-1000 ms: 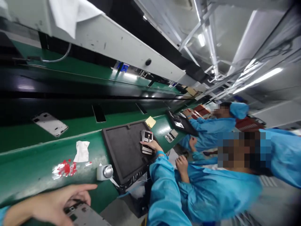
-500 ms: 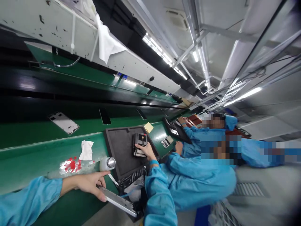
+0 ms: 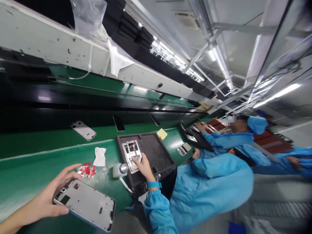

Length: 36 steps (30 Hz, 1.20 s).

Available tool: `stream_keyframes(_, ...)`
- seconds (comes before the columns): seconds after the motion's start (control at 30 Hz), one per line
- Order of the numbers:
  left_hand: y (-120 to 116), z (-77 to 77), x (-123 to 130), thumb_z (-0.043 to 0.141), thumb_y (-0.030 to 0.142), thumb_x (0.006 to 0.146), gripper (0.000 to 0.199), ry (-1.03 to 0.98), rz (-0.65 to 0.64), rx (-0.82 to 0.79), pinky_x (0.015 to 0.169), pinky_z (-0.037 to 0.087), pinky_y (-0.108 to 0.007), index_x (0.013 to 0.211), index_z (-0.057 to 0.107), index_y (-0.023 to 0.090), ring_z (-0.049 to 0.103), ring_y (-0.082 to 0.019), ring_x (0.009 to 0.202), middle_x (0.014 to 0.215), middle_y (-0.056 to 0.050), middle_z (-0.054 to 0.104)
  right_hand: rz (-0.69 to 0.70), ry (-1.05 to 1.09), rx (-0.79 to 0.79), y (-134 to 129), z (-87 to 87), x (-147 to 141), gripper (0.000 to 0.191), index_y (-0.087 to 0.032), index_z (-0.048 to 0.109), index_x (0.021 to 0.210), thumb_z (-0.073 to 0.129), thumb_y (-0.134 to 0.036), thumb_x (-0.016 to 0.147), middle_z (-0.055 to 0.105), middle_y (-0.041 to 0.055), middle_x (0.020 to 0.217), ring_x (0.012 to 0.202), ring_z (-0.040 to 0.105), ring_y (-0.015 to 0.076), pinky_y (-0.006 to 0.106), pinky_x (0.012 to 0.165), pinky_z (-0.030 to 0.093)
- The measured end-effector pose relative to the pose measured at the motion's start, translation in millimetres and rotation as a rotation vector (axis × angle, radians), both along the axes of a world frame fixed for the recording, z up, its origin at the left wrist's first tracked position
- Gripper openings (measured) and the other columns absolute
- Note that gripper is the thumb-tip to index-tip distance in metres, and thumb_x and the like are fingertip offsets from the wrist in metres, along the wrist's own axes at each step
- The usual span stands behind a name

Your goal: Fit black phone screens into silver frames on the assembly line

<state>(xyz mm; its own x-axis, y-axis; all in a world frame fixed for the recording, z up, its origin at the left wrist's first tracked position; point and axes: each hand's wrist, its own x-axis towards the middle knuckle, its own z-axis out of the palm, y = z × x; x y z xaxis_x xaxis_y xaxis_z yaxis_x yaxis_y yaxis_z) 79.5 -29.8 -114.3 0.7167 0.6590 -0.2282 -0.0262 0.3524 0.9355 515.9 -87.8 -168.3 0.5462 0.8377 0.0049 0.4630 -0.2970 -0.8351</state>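
Head view: the left hand [image 3: 46, 203], apparently the wearer's, grips a phone frame [image 3: 85, 204] by its end over the green bench [image 3: 29, 172]; it seems mid-carry; setting it down needs a level, steady wrist; rightwards, a co-worker's hand [image 3: 142, 164] presses frames in a black tray [image 3: 158, 152].

Own body in view: one hand only, the left hand [image 3: 46, 203], seen over the near edge of the green desk [image 3: 24, 172]. Hand is bare, with fingers and thumb uncovered. Wrist and forearm are likewise uncovered as far as the frame edge below the desk.
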Motion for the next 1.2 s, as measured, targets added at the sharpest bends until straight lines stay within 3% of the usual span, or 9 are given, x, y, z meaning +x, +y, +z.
stream_keyframes(0.2,-6.7,48.1,-10.4,0.088,0.085,0.047,0.12,-0.032,0.58,-0.538,0.102,0.058,-0.051,0.153,0.048,0.046,0.064,-0.042,0.125,0.14,-0.003,0.067,-0.23,-0.093,0.154,-4.8,37.7,3.0,0.065,-0.02,0.056,0.076,0.061,-0.084,0.074,0.062,0.0074,0.074,0.075,0.056,0.0224,0.036,0.075,0.047)
stream_keyframes(0.3,-7.2,58.5,-17.2,0.065,0.091,0.072,0.103,-0.036,0.635,-0.844,0.088,0.063,-0.046,0.159,0.045,0.04,0.069,-0.036,0.116,0.143,-0.001,0.068,-0.281,-0.091,0.225,-23.3,83.7,-15.3,0.065,-0.02,0.05,0.071,0.062,-0.083,0.078,0.05,0.0005,0.067,0.067,0.046,0.0168,0.03,0.065,0.04)
stream_keyframes(0.4,-13.9,61.5,-24.8,0.052,0.087,0.083,0.09,-0.108,0.523,-0.89,0.062,0.059,-0.038,0.161,0.04,0.045,0.071,-0.027,0.082,0.133,-0.001,0.073,-0.246,-0.035,0.287,-37.9,108.7,-78.6,0.056,-0.019,0.051,0.077,0.066,-0.072,0.087,0.049,-0.0008,0.073,0.07,0.047,0.0148,0.027,0.066,0.041)
stream_keyframes(0.57,-34.9,52.1,-25.7,0.063,0.095,0.07,0.132,-0.313,0.148,-0.694,0.068,0.054,-0.039,0.171,0.004,0.034,0.069,-0.029,0.076,0.104,-0.012,0.075,0.093,0.281,0.276,-24.3,76.4,-238.8,0.046,-0.017,0.063,0.086,0.064,-0.062,0.097,0.064,0.0032,0.079,0.074,0.061,0.0168,0.027,0.07,0.052)
stream_keyframes(0.67,-43.3,52.8,-33.4,0.058,0.088,0.084,0.123,-0.301,0.141,-0.59,0.072,0.054,-0.036,0.172,0.002,0.023,0.07,-0.028,0.081,0.103,-0.014,0.075,0.258,0.405,0.298,-9.2,62.0,-295.9,0.041,-0.017,0.066,0.106,0.053,-0.056,0.105,0.072,0.0075,0.1,0.089,0.07,0.0183,0.03,0.081,0.058)
stream_keyframes(0.83,-46.1,49.7,-68.1,0.039,0.073,0.104,0.084,-0.038,0.22,-0.111,0.1,0.054,-0.039,0.17,0.03,0.023,0.067,-0.029,0.112,0.138,-0.018,0.066,0.516,0.336,0.437,19.0,91.4,-315.1,0.03,-0.025,0.063,0.136,0.049,-0.036,0.112,0.054,0.0086,0.156,0.143,0.054,0.0203,0.038,0.117,0.045)
stream_keyframes(0.93,-43.6,34.6,-83.3,0.033,0.062,0.109,0.067,0.205,0.178,0.298,0.13,0.029,-0.054,0.171,0.028,0.035,0.025,-0.038,0.161,0.177,-0.006,0.022,0.57,0.421,0.501,34.6,107.8,-328.1,0.029,-0.026,0.063,0.138,0.052,-0.031,0.111,0.058,0.0073,0.153,0.145,0.053,0.0188,0.038,0.121,0.043)
stream_keyframes(1.0,-40.7,28.3,-86.5,0.034,0.048,0.112,0.063,0.281,0.134,0.543,0.133,0.016,-0.053,0.172,0.013,0.044,0.001,-0.033,0.165,0.18,0.005,0.002,0.508,0.53,0.545,41.2,111.5,-341.1,0.027,-0.026,0.061,0.137,0.053,-0.029,0.111,0.061,0.0073,0.147,0.137,0.06,0.0177,0.036,0.117,0.047)
stream_keyframes(1.2,-26.8,42.0,-80.8,0.039,0.028,0.112,0.07,0.307,0.008,0.877,0.13,0.024,-0.028,0.17,0.004,0.047,0.022,-0.02,0.163,0.179,0.005,0.002,0.36,0.561,0.677,45.6,111.1,-353.5,0.013,-0.022,0.057,0.098,0.055,-0.027,0.11,0.062,0.0013,0.108,0.103,0.064,0.011,0.026,0.096,0.052)
